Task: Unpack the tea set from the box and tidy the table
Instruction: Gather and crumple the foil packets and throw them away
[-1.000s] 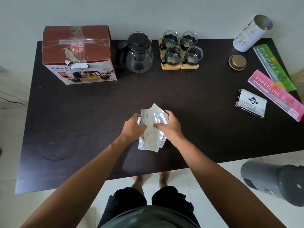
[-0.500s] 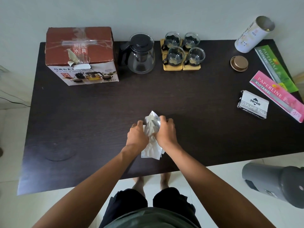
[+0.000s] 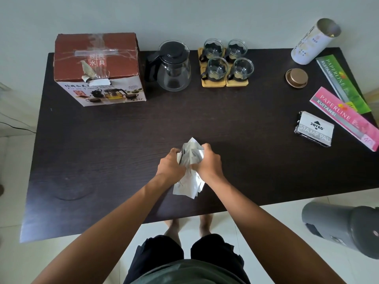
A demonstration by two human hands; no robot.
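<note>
My left hand (image 3: 171, 163) and my right hand (image 3: 209, 161) both grip a bunch of thin white wrapping sheets (image 3: 189, 182), crumpled between them over the middle of the dark table (image 3: 102, 144). The red and white tea set box (image 3: 96, 68) stands closed at the back left. Beside it is a glass teapot (image 3: 174, 66) with a black lid and handle. Right of the teapot, several glass cups (image 3: 225, 62) sit on wooden coasters.
At the back right lies an open white tin (image 3: 313, 43), with its gold lid (image 3: 296, 77) flat on the table. Green (image 3: 342, 83) and pink (image 3: 344, 117) receipt books and a stamp pad box (image 3: 314, 129) lie along the right edge. A grey bin (image 3: 346, 228) stands on the floor.
The flat sheets have been squeezed together into a narrower, crumpled bunch as both hands closed inward on them. Everything else on the table stays in place.
</note>
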